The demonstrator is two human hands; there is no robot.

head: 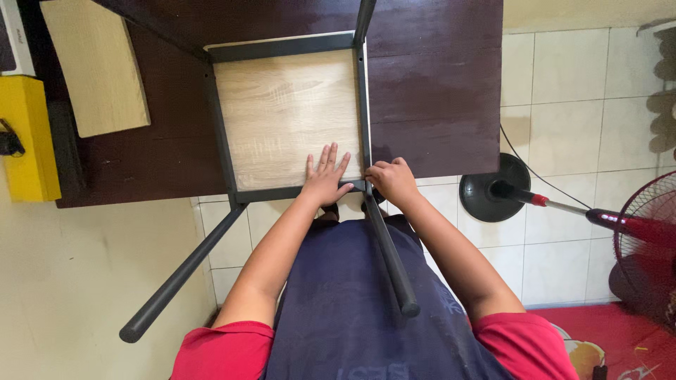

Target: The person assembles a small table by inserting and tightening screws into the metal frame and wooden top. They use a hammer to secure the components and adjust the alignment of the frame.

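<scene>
Head view. Nearest the lens: navy apron (352, 309) over a red shirt (218, 352), both forearms reaching forward from it.

Left hand (325, 177): palm down, fingers spread flat on the light wood seat panel (289, 112), heel of the hand over the near frame rail. Not gripping anything; pressing only.

Right hand (393, 180): fingers curled and pressed together at the near right corner of the frame, where the leg joins. Whether something small is pinched inside the fist, cannot tell; the fingertips are hidden.

Upturned stool (282, 49): lies seat-down on a dark brown tabletop (436, 84), dark metal frame uppermost, enclosing the wood panel on four sides. Near edge of the frame sits at the table edge, just in front of the body.

Legs: right near leg (391, 260) rises from the corner by the right hand toward the camera, crossing the apron, round end cap visible. Left near leg (179, 278) angles out to the lower left, past the table edge. A third leg (364, 17) shows at the top of the frame.

Surroundings: second light wood board (95, 63) lies on the table to the upper left, well apart from the stool. Yellow box (24, 137) at the left edge. Red standing fan (644, 236) on white floor tiles to the right, its black round base (493, 188) near the table corner.
</scene>
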